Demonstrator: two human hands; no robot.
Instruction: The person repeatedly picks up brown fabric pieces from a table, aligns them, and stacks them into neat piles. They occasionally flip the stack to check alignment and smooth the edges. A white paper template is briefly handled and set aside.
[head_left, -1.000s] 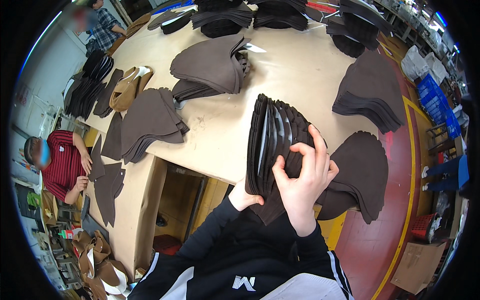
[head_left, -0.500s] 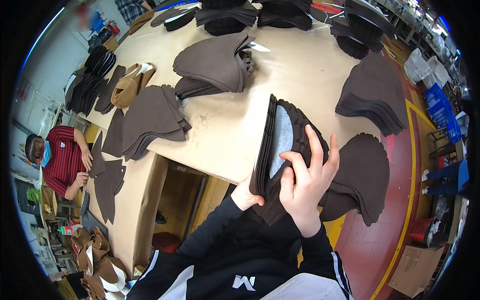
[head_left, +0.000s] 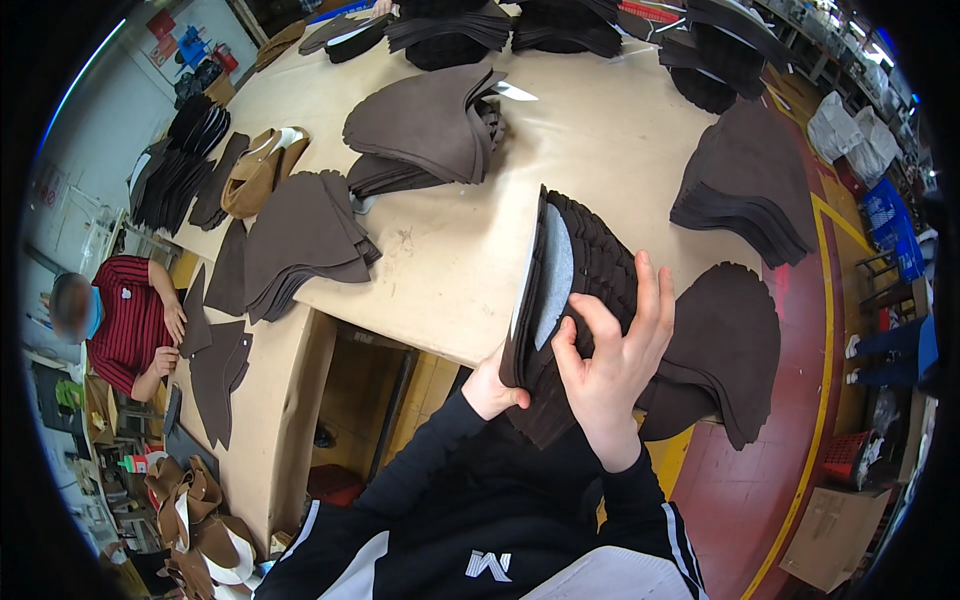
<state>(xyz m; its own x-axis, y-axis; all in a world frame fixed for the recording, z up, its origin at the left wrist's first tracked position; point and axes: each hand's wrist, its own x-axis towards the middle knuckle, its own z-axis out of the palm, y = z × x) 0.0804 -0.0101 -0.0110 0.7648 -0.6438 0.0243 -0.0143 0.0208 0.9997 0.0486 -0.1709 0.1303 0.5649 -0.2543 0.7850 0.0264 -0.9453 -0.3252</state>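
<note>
My left hand (head_left: 490, 388) grips the lower end of a thick stack of dark brown cut leather-like pieces (head_left: 597, 245), held up on edge with the thumb over its near side. The scalloped edges are fanned apart, and a grey-blue backing (head_left: 556, 275) shows on one piece. My right hand (head_left: 614, 375) is beside the stack with its fingers apart. Its index finger and thumb are bent at the fanned edges, while the other fingers stretch upward. Whether the fingertips touch a piece is hard to tell.
Similar brown stacks lie at right (head_left: 725, 350), far right (head_left: 745, 185), left (head_left: 305, 235) and beyond (head_left: 425, 120) on the paper-covered table (head_left: 430, 280). Tan shoe uppers (head_left: 255, 180) sit at left. A person in a striped shirt (head_left: 130, 310) handles brown pieces at the left table.
The stack's edges have fanned wider, and less of the grey-blue backing shows. My right hand has shifted slightly, its index finger and thumb drawing apart. The left hand keeps its hold.
</note>
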